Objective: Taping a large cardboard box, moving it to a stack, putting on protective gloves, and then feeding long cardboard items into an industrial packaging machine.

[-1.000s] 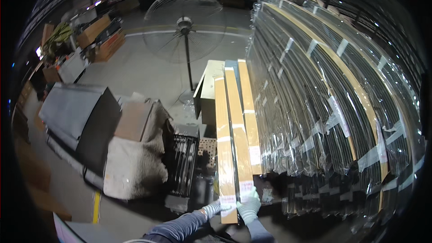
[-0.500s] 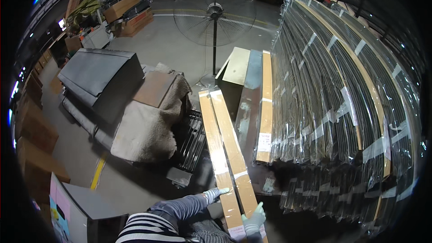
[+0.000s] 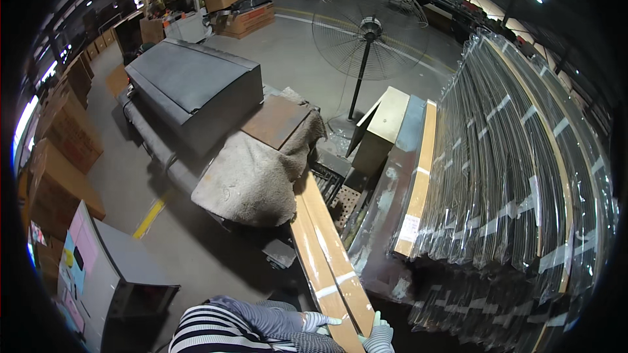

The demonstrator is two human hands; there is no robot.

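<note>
Near the left edge of a worn metal bench, holding a pair of long tan strips side by side, glossy, banded with white tape and angled away toward a beige cloth. Gripping the left strip near its close end with the left hand, striped-gloved, thumb or finger laid across the top face, remaining fingers partly hidden. Clasping the outer edge of the right strip with the right hand, likewise gloved, fingers curled around the side, undersides out of sight. Reaching with their far ends to the cloth's right edge, just beside it; impossible to tell whether touching. Visible to the right of those far ends, a perforated plate. Running along the bench's right edge, a third tan strip, just beside a tall row of plastic-wrapped panels. Set near the bench's far end, a cream box next to a blue-grey surface. Lying at the cloth's far edge, a rusty-brown board, with a dark grey metal box just to its left. Standing on the floor beyond, a large caged fan.
</note>
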